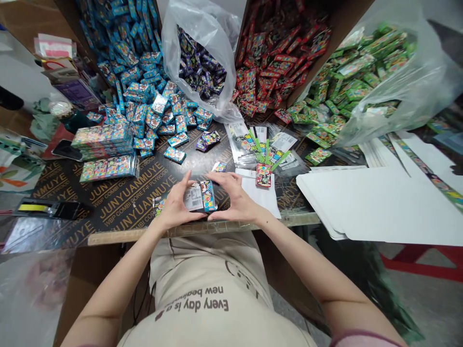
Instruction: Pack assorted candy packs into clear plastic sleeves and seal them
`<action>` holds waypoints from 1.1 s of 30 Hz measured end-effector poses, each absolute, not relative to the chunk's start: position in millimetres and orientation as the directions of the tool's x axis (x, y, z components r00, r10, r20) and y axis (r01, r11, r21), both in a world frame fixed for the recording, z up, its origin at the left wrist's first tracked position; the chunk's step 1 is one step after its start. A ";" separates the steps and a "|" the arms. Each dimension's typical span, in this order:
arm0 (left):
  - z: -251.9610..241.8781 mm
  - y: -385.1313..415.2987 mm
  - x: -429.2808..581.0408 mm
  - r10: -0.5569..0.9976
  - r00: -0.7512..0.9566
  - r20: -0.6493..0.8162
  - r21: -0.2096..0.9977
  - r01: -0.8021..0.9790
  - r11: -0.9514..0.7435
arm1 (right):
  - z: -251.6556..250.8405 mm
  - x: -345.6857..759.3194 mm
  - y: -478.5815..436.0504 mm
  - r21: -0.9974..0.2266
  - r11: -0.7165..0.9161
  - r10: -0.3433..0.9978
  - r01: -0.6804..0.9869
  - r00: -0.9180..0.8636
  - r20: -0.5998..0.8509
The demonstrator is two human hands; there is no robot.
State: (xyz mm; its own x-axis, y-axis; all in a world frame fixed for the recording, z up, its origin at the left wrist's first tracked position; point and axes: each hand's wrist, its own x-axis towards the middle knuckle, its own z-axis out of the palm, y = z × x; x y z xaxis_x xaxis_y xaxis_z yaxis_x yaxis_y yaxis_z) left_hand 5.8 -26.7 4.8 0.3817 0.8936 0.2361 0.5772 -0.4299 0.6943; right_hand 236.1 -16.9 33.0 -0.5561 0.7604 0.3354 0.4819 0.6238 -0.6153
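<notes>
Left hand (177, 200) and right hand (238, 197), fingers wide, frame a blue box (208, 195); stacked packs (103, 137) appear finished, loose boxes (141, 91) ungrouped.

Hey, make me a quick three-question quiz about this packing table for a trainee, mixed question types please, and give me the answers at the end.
1. Multiple choice: what colour are the small boxes inside the clear bag between the blue pile and the red pile?
A. Green
B. Purple
C. Orange

2. True or false: a packet lies between the left hand and the right hand.

3. Short answer: which hand is nearer the single red box set apart from the red pile?

Key:
1. B, purple
2. True
3. The right hand
</notes>
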 end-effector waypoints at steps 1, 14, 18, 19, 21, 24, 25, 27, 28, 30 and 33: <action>3.9 -26.9 5.2 0.908 0.348 0.233 0.698 0.590 -0.405 | 29.5 235.0 -20.3 -0.626 0.605 0.782 0.492 -0.514 0.352; -22.5 -14.8 14.5 0.894 0.441 0.077 0.499 0.759 -0.417 | -27.4 251.0 57.5 -0.523 0.329 0.942 0.786 -0.311 0.125; -21.9 -14.9 22.0 0.936 0.335 0.109 0.581 0.742 -0.333 | -21.1 244.7 52.1 -0.537 0.459 0.878 0.708 -0.453 0.153; -19.3 -15.1 23.9 0.958 0.256 0.131 0.675 0.684 -0.276 | -14.8 240.6 42.8 -0.556 0.500 0.857 0.664 -0.472 0.206; -13.3 -15.3 27.9 0.990 0.106 0.089 0.885 0.448 -0.127 | -0.3 232.4 21.3 -0.586 0.574 0.806 0.572 -0.521 0.281; -5.1 -15.7 34.2 0.990 0.080 -0.115 0.993 0.042 0.112 | 15.7 225.9 -4.6 -0.658 0.607 0.758 0.446 -0.575 0.309; -3.0 -16.4 36.1 0.982 0.103 -0.158 0.987 -0.027 0.161 | 17.7 225.5 -9.7 -0.713 0.571 0.777 0.407 -0.549 0.309; 0.7 -19.0 39.4 0.971 0.144 -0.190 0.977 -0.066 0.201 | 17.0 226.7 -15.1 -0.855 0.414 0.867 0.314 -0.422 0.265; 2.3 -20.8 40.7 0.967 0.166 -0.193 0.976 -0.065 0.206 | 15.0 227.9 -16.3 -0.914 0.309 0.914 0.264 -0.348 0.208; 4.7 -24.9 43.3 0.955 0.222 -0.197 0.975 -0.054 0.214 | 9.5 230.2 -18.0 -0.975 0.121 0.969 0.188 -0.233 0.075; 4.5 -31.2 47.7 0.940 0.290 -0.181 0.980 -0.023 0.196 | 1.8 232.1 -22.5 -0.991 -0.024 0.990 0.132 -0.134 -0.042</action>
